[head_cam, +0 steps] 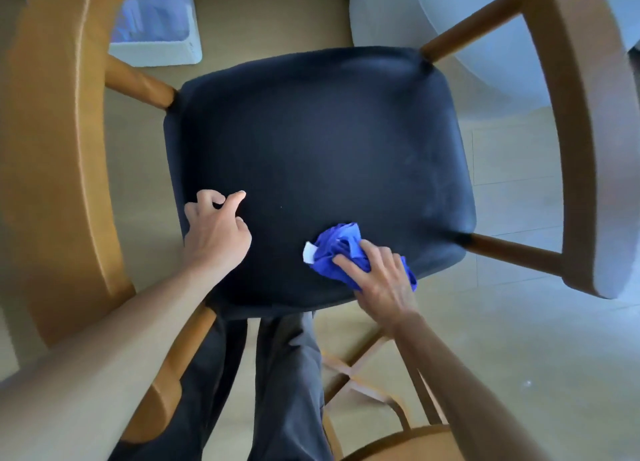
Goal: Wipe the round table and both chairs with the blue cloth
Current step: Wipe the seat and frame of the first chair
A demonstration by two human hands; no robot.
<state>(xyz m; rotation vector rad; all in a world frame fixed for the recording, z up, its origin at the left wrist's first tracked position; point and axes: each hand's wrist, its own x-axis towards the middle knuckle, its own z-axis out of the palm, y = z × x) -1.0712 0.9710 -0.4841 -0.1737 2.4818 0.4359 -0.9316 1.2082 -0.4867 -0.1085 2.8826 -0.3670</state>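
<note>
1. Fingers [349, 264] of the right hand [381, 280] are curling over the bunched blue cloth [337, 249] and gripping it against the near right part of the seat [318, 155].
2. Fingers of the left hand [216, 233] are hanging loosely bent and grasping nothing, with the fingertips lying over the near left edge of the seat.
3. Soft and crumpled, the cloth is showing a small white tag [308, 252] poking out to the left of the right fingers.
4. Dark, smooth and roughly square with rounded corners, the seat is spreading wide and bare beyond both sets of fingers.
5. Curved wooden chair [59, 141] arms are sweeping round far left and far right of the hands, joined to the seat by round wooden rods.
6. Pale and round, the table [433, 37] edge is sitting well beyond the right fingers, past the far seat corner.
7. Far beyond the left fingers, a white bin [156, 53] is standing on the floor, holding something bluish that is too blurred to name.
8. Dark trousers [277, 391] are showing below the hands.
</note>
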